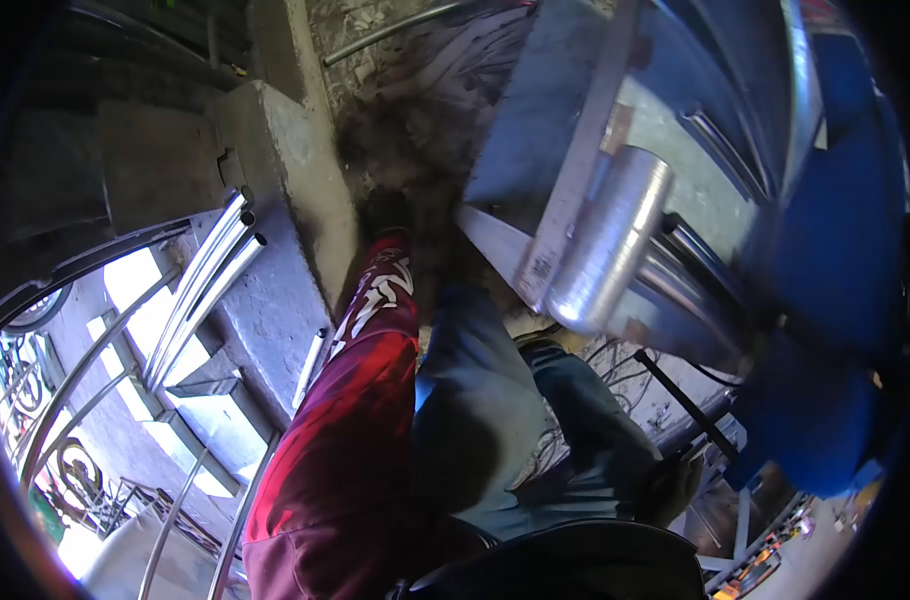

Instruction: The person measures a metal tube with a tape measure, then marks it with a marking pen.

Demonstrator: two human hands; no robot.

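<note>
My left arm, in a red sleeve with white lettering, reaches forward from the bottom of the view. At its end my left hand (388, 212) is dark and lost in deep shadow, so its fingers cannot be made out. It is close to the dark, dusty floor area (375, 140) beside a concrete ledge (310, 160). Whether it touches or holds anything is hidden. My right hand is out of view. To the right of my left hand lies a flat metal plate or bar (500, 250), and beyond that a shiny metal cylinder (615, 240).
Several thin metal pipes (210, 270) lean at the left. More shiny tubes (700, 260) lie beside the cylinder. A large blue panel (825, 260) fills the right side. My jeans-covered legs (485, 390) are below, with cables (625, 385) near them. Bicycles (80, 475) stand at lower left.
</note>
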